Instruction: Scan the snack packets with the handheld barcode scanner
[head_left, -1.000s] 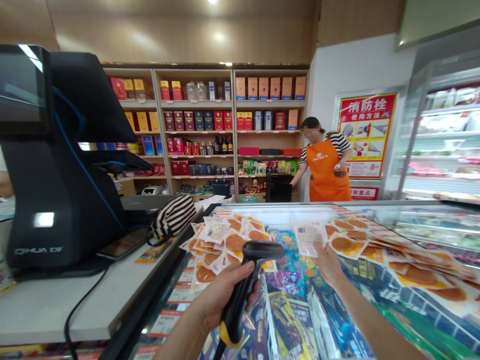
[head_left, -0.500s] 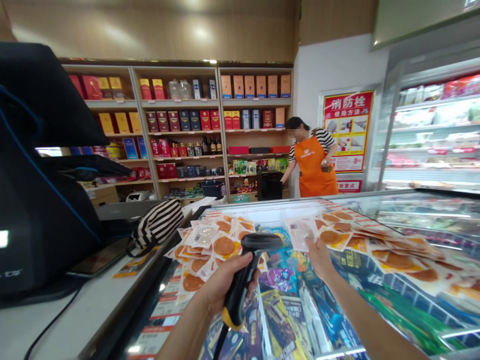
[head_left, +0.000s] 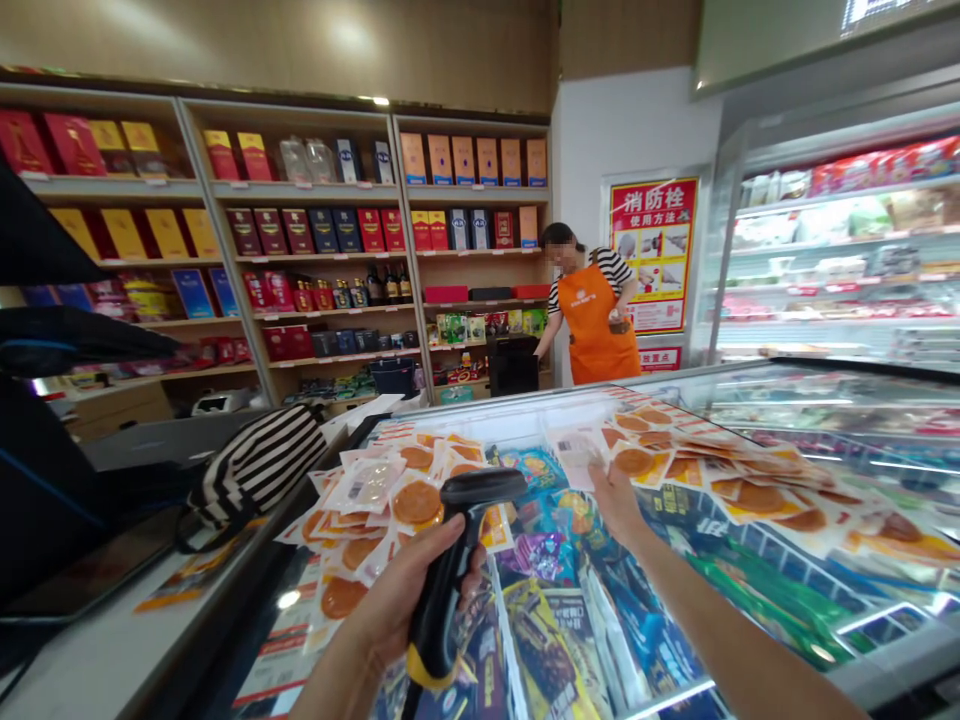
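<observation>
My left hand (head_left: 420, 585) is wrapped round the grip of a black and yellow barcode scanner (head_left: 442, 570), whose head points away to the right. In my right hand (head_left: 619, 500), the fingers pinch the edge of a flat white packet (head_left: 576, 455) with a printed label facing up. Left of the scanner lies a loose pile of clear packets with round orange-brown slices (head_left: 416, 503). More such packets (head_left: 742, 490) are spread in a row to the right of my right hand. All of them rest on the glass top of a freezer (head_left: 555, 425).
Colourful frozen packs (head_left: 555, 650) show through the glass. At left stand a dark checkout terminal (head_left: 45, 450) and a striped bag (head_left: 262, 460). A person in an orange apron (head_left: 600, 325) stands behind the freezer, before shelves of boxes (head_left: 322, 230). A lit display fridge (head_left: 847, 250) is at right.
The view has turned a little to the right, so everything appears shifted left. Both hands keep their hold on the scanner and the packet.
</observation>
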